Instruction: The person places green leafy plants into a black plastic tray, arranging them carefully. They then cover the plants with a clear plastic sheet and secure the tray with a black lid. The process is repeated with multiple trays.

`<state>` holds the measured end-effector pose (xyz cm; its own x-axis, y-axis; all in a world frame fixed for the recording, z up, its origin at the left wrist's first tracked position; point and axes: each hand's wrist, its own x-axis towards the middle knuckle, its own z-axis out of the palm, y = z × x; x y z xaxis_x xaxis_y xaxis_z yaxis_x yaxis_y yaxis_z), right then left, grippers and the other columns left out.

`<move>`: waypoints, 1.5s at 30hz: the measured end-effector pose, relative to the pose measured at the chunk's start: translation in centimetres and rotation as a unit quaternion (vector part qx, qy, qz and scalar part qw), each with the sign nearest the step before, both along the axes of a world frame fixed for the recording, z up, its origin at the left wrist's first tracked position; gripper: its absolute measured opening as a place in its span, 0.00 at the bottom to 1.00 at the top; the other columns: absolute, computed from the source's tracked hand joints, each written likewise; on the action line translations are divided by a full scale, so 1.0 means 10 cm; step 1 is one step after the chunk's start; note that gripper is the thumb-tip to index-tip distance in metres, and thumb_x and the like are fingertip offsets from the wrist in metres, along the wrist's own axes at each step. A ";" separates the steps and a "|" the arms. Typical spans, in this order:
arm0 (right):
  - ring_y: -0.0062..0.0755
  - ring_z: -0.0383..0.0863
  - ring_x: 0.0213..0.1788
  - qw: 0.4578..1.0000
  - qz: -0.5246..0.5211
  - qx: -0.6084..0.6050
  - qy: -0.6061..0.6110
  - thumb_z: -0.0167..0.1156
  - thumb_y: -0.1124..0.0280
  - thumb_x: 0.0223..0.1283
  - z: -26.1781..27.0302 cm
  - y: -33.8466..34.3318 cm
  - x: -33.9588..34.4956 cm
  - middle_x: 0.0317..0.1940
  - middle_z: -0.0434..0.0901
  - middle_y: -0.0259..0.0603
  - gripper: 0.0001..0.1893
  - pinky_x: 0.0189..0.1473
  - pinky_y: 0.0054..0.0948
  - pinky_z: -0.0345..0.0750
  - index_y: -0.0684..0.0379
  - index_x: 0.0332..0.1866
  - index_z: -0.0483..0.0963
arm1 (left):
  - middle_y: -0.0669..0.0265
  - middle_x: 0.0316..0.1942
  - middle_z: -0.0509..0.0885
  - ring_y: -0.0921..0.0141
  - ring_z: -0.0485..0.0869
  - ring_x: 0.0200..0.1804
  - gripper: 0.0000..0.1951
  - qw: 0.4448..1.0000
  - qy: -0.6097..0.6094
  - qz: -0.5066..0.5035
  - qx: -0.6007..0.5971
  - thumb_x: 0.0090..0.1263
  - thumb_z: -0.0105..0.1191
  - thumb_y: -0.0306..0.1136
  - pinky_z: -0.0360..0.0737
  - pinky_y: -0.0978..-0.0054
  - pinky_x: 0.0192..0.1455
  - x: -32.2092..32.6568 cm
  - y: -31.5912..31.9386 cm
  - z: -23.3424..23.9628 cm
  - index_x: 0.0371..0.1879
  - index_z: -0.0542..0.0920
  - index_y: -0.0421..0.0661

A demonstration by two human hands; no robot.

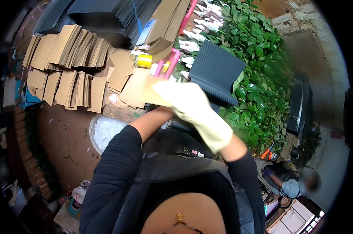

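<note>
My right hand (183, 99), in a pale yellow glove, reaches across my body to the left, its fingers blurred. They are on a tan cardboard piece (151, 91), which seems gripped between them. Only the bare wrist and dark sleeve of my left arm show; the left hand itself is hidden behind the glove. Just beyond the glove is a black corrugated sheet (219, 63) with a folded lower edge. It rests on leafy green stems (252, 38), whose flower heads wear white mesh sleeves (194, 35). Loose cardboard pieces (121, 68) lie left of the glove.
Cardboard stacks (65, 49) stand in two rows at left, below black corrugated sheets (91, 7). Yellow tape (144, 60) sits beside a pink basket (173, 61). A tub of white strips (107, 131) stands below the table edge. Orange-handled pliers (266, 152) and another person (290, 185) are at right.
</note>
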<state>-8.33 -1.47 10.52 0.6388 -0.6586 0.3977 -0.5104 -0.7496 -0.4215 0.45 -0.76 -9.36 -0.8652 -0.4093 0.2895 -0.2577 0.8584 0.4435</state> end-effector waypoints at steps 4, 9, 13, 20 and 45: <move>0.33 0.87 0.40 0.883 -0.190 0.422 -0.076 0.63 0.71 0.68 -0.01 0.41 -0.94 0.41 0.88 0.45 0.17 0.45 0.29 0.83 0.63 0.60 0.80 | 0.62 0.69 0.76 0.60 0.72 0.70 0.31 0.997 -0.021 -0.008 0.071 0.63 0.61 0.59 0.67 0.57 0.72 -0.05 -0.09 0.16 0.63 0.81 0.55; 0.24 0.84 0.33 0.660 -0.271 0.668 -0.212 0.64 0.64 0.71 -0.88 0.61 -1.39 0.37 0.84 0.34 0.13 0.38 0.24 0.82 0.63 0.52 0.80 | 0.60 0.71 0.73 0.59 0.68 0.74 0.30 0.997 -0.046 -0.048 0.026 0.70 0.53 0.53 0.61 0.60 0.78 -0.10 -0.10 0.26 0.68 0.75 0.50; 0.25 0.85 0.27 0.656 -0.286 0.680 -0.159 0.66 0.61 0.70 -1.07 0.49 -1.32 0.29 0.84 0.37 0.13 0.30 0.22 0.82 0.60 0.36 0.77 | 0.55 0.73 0.72 0.56 0.66 0.76 0.33 0.996 -0.061 -0.059 0.029 0.71 0.51 0.54 0.55 0.56 0.81 0.01 -0.15 0.20 0.69 0.73 0.45; 0.23 0.85 0.26 0.661 -0.351 0.657 -0.091 0.66 0.62 0.70 -1.16 0.52 -1.20 0.26 0.84 0.37 0.13 0.28 0.22 0.79 0.61 0.34 0.79 | 0.53 0.67 0.77 0.53 0.80 0.64 0.22 0.996 -0.028 0.083 0.021 0.71 0.61 0.34 0.78 0.58 0.68 0.64 -0.14 0.57 0.63 0.79 0.42; 0.47 0.89 0.46 0.842 -0.387 0.272 -0.258 0.61 0.66 0.66 -0.36 0.00 -2.38 0.44 0.88 0.50 0.12 0.52 0.41 0.83 0.57 0.51 0.84 | 0.57 0.55 0.85 0.57 0.84 0.58 0.13 0.994 -0.056 -0.029 0.088 0.64 0.65 0.29 0.82 0.63 0.62 0.08 -0.02 0.74 0.46 0.85 0.39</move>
